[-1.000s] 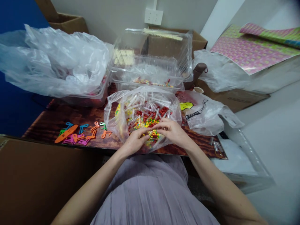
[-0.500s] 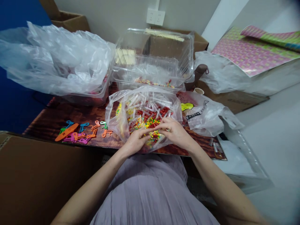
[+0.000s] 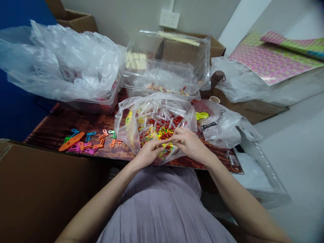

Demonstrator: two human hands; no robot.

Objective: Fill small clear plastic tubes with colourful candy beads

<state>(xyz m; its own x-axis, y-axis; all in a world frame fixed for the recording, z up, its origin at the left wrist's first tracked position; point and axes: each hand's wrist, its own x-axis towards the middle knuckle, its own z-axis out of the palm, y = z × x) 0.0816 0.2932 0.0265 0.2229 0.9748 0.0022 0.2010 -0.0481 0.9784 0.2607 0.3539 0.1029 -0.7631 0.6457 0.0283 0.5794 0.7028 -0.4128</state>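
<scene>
Head view: over the clear plastic bag of coloured beads (image 3: pixel 122 116) on the dark wood-patterned table (image 3: pixel 76 122), a small clear plastic tube (image 3: pixel 175 141), likely light, stiff and slippery, is being pinched at its ends by the grips of the left hand (image 3: pixel 148 153) and the right hand (image 3: pixel 190 145).

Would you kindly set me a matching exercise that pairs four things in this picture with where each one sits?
Things:
1. bag of tubes
2. coloured plastic keys
3. wall socket
4. pink patterned sheet

Places:
A. on the wall, top centre
B. far right, upper part of the view
C. on the left part of the table
D. mid-table, touched by the left hand and right hand

Pairs: 1-D, 2-C, 3-A, 4-B.
</scene>
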